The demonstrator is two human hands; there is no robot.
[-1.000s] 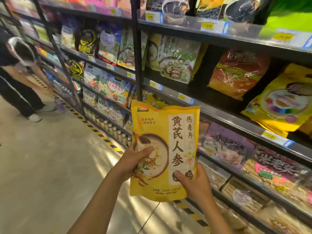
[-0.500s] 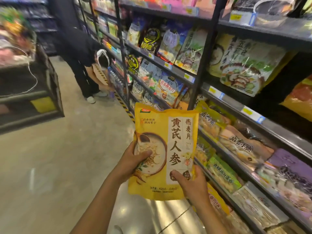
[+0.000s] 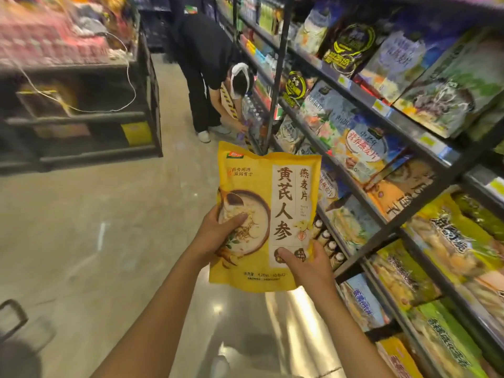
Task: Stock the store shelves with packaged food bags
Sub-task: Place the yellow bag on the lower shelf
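Note:
A yellow oatmeal bag (image 3: pixel 275 186) with a porridge bowl picture and large Chinese lettering is upright in front of me, over the aisle floor. My left hand (image 3: pixel 215 236) grips its left edge, thumb on the bowl picture. My right hand (image 3: pixel 308 266) holds the lower right corner, thumb on the front. The dark metal shelves (image 3: pixel 362 197) run along the right, filled with colourful packaged food bags (image 3: pixel 362 148). The bag is apart from the shelves, left of them.
A person in black (image 3: pixel 207 64) bends down at the shelf's lower level further up the aisle. A dark display stand (image 3: pixel 81 115) with pink goods stands at the left. A dark round object (image 3: pixel 16 350) sits at the lower left floor. Beige aisle floor (image 3: pixel 95 214) lies between.
My view has swung left along the aisle, so the shelves moved to the right and the bent person and the left display stand came into view. Both hands keep the same hold on the bag.

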